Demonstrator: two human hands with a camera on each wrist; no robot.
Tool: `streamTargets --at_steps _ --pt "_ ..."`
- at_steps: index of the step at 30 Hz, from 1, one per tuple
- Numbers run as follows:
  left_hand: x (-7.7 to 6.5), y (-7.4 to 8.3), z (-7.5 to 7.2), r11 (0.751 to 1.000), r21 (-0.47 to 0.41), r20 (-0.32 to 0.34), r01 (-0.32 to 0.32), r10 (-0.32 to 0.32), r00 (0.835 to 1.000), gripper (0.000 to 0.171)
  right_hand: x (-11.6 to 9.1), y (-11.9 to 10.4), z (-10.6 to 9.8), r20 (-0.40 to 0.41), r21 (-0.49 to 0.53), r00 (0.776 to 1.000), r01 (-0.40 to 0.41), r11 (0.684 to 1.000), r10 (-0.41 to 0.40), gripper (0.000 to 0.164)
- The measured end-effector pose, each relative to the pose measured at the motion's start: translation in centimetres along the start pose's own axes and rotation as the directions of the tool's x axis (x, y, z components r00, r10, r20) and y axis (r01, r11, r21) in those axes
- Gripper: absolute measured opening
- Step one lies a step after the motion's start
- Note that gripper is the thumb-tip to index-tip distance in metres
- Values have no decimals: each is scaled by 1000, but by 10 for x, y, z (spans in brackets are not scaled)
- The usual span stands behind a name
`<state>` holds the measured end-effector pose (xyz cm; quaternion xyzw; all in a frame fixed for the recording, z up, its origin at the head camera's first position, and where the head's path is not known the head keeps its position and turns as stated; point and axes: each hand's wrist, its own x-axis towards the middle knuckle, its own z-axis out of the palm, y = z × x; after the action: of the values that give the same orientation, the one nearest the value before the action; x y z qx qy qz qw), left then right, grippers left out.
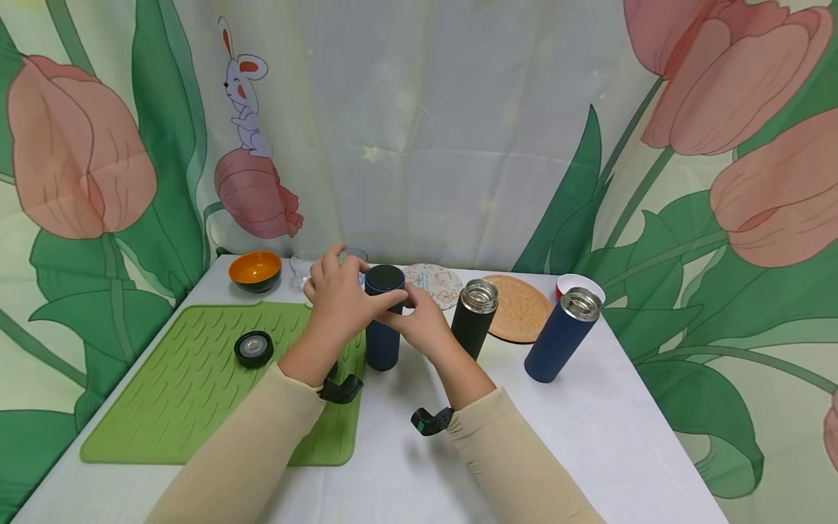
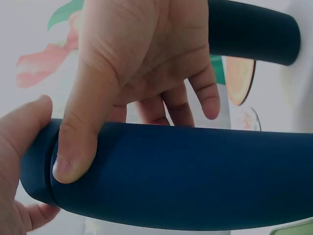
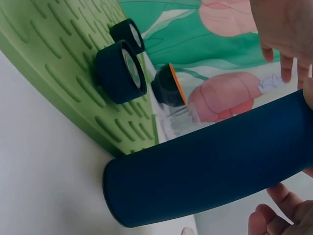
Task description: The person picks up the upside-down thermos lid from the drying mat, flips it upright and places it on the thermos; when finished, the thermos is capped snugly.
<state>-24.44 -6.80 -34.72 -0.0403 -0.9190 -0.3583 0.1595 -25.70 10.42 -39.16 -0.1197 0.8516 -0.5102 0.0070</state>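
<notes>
A dark blue thermos (image 1: 382,338) stands upright at the mat's right edge with its dark lid (image 1: 385,276) on. My left hand (image 1: 343,295) holds the lid between thumb and fingers; the left wrist view shows its fingertips on both sides of the lid. Just below the lid seam, my right hand (image 1: 424,320) grips the thermos, its thumb (image 2: 76,156) on the near side and fingers partly hidden behind. To the right stand a lidless black thermos (image 1: 473,320) and a lidless blue thermos (image 1: 559,338). Two removed lids, one lid (image 3: 120,72) and another lid (image 3: 128,35), lie on the mat.
A green ridged mat (image 1: 196,393) covers the table's left side. Along the back are an orange-lined bowl (image 1: 255,271), clear glassware (image 1: 302,266), a patterned round mat (image 1: 433,282), a round wooden board (image 1: 520,306) and a red-and-white bowl (image 1: 581,284). A printed curtain hangs behind.
</notes>
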Motion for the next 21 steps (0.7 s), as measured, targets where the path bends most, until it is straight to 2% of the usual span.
streamTargets --at_steps 5,9,12,16,21 --pt "1 -5 2 997 -57 5 -48 49 999 62 0 1 0 -3 -10 1000 -5 1000 4 46" --pt "5 -9 0 989 -115 51 -89 95 994 56 0 1 -1 -20 -16 1000 -14 1000 13 50" --pt "8 -12 -1 982 -164 99 -93 110 989 56 1 1 -2 -17 -12 1000 -12 1000 11 51" --pt "12 -19 -4 967 -245 175 -73 118 977 54 2 2 -1 -3 4 1000 2 1000 -2 54" --pt "18 -27 -7 948 -309 259 -76 161 952 54 1 1 0 -4 9 1000 -13 1000 13 55"
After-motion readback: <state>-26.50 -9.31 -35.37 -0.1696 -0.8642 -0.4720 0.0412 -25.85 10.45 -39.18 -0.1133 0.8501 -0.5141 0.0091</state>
